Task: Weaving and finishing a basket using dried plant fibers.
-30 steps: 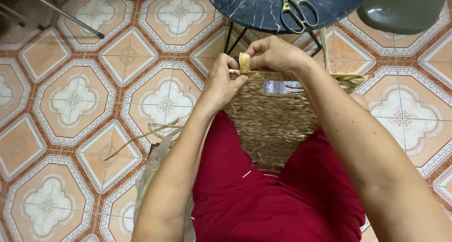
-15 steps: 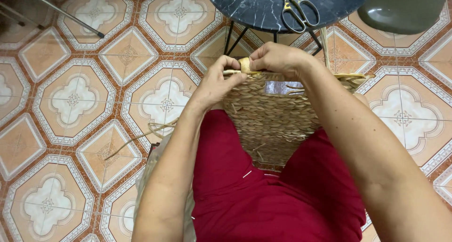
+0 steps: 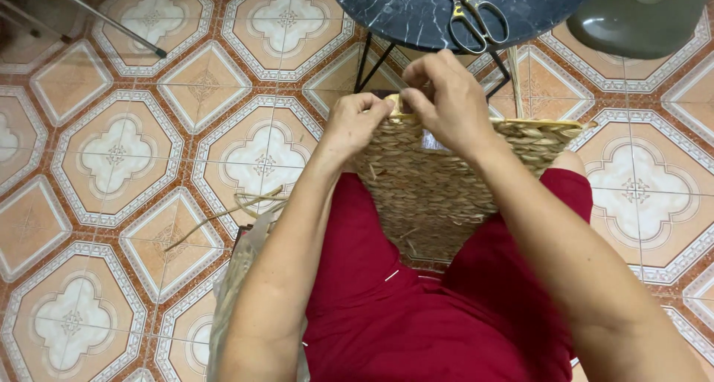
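Observation:
A woven straw basket (image 3: 439, 181) rests between my knees, over my red trousers (image 3: 416, 315). Both hands work at its braided top rim. My left hand (image 3: 355, 122) pinches the rim at its left end. My right hand (image 3: 446, 99) sits just to the right, fingers closed on a pale straw strand (image 3: 396, 108) that pokes up between the two hands. The fingertips of both hands nearly touch.
A dark marble round table (image 3: 416, 10) stands just beyond the basket with scissors (image 3: 476, 14) on it. A grey-green stool (image 3: 639, 17) is at the top right. Loose straw strands (image 3: 230, 207) lie on the patterned tile floor at my left.
My right hand has lifted slightly and drawn the strand up at the rim. My left hand stays pinched on the rim's left end.

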